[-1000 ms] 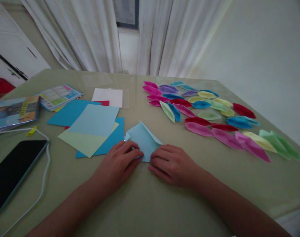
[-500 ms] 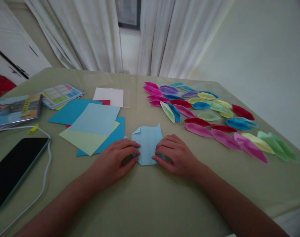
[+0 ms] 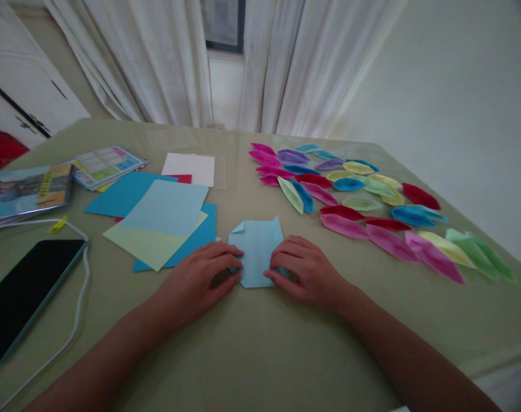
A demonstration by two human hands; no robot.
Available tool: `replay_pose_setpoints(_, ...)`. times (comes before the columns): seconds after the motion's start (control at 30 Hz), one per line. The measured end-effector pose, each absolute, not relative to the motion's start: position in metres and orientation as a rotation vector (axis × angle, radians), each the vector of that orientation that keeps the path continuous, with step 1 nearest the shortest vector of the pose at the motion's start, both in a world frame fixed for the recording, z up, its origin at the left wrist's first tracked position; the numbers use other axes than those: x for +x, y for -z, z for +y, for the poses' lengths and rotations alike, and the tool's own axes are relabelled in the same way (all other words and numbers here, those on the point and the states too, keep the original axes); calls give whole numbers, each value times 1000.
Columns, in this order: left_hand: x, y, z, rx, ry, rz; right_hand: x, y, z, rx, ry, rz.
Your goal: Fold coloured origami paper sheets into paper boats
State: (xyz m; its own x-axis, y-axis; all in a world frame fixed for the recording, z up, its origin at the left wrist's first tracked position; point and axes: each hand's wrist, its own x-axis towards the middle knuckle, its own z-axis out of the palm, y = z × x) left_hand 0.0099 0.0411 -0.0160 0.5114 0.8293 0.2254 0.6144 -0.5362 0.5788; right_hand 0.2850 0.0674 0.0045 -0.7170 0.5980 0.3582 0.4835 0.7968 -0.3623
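Observation:
A light blue sheet of origami paper (image 3: 257,254) lies on the table between my hands, with folded corners and creases running down it. Its upper left corner is turned in, and the upper right one sticks up in a point. My left hand (image 3: 204,273) grips the paper's left edge, fingers curled with thumb and fingertips on it. At the right edge, my right hand (image 3: 306,269) pinches the paper the same way. Fingers cover parts of both side edges.
Loose coloured paper sheets (image 3: 166,206) overlap at the left, near booklets (image 3: 28,191). A phone (image 3: 31,292) and a white cable (image 3: 85,269) lie at the near left. Several folded paper pieces (image 3: 348,226) spread across the right of the table (image 3: 260,355).

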Motion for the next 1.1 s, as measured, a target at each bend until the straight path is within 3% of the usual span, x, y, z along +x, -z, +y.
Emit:
replay_pose_setpoints(0.73, 10, 17, 41, 2359, -647, 1183, 285, -4, 68, -802, -354, -2512)
replay_pose_setpoints(1.1, 3, 17, 44, 2594, -587, 1288, 290, -7, 71, -678, -690, -2453)
